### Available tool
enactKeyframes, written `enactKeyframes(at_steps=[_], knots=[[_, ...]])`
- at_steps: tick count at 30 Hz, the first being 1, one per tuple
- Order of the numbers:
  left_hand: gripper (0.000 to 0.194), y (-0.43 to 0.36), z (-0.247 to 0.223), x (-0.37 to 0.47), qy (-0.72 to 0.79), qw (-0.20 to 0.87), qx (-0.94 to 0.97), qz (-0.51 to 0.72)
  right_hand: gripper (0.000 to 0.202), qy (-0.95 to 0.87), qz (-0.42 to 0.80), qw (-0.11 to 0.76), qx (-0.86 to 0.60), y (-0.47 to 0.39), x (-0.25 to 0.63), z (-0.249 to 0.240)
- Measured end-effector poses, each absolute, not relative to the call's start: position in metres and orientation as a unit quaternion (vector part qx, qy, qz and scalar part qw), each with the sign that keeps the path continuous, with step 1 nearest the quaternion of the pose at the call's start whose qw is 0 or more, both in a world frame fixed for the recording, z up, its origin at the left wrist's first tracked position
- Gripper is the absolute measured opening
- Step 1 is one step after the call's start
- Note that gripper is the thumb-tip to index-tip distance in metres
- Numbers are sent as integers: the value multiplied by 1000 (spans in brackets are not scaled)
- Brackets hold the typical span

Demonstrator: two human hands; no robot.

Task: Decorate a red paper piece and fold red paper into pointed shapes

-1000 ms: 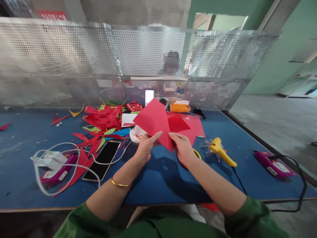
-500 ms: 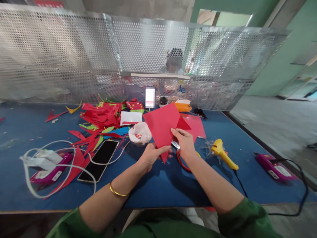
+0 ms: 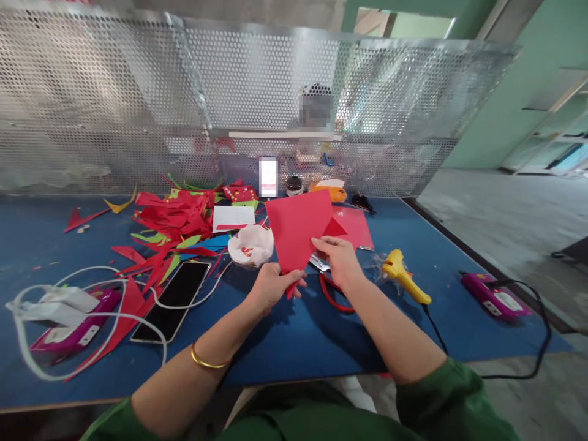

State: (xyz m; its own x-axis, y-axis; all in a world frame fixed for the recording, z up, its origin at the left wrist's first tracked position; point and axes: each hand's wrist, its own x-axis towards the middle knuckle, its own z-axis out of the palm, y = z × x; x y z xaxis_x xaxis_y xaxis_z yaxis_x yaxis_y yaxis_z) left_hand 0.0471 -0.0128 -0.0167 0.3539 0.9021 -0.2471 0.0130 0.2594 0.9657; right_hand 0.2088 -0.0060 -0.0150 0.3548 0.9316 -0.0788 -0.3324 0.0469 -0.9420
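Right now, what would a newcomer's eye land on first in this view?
First, probably the red sheet in the middle, with the left hand pinching its lower tip and the right hand at its right edge. Next, the heap of red scraps toward the back left of the blue table, and the yellow glue gun lying right of the hands.

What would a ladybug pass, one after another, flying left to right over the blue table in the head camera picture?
Left purple box → black phone → white bowl → red paper → yellow glue gun → right purple box.
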Motion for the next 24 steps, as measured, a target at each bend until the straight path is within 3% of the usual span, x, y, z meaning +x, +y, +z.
enactKeyframes(at_steps=[9,15,21,24], knots=[[10,-19,-16,47,443,665,522,297,36,-239,376,753,-484,11,254,-4],[12,-16,-18,45,443,669,502,323,41,-287,471,674,-491,-3,231,-5],[40,-13,-19,43,431,703,450,344,32,-316,484,652,-492,-14,208,-13],[34,-14,-20,45,447,689,438,365,28,-323,475,651,-496,-16,203,-15]])
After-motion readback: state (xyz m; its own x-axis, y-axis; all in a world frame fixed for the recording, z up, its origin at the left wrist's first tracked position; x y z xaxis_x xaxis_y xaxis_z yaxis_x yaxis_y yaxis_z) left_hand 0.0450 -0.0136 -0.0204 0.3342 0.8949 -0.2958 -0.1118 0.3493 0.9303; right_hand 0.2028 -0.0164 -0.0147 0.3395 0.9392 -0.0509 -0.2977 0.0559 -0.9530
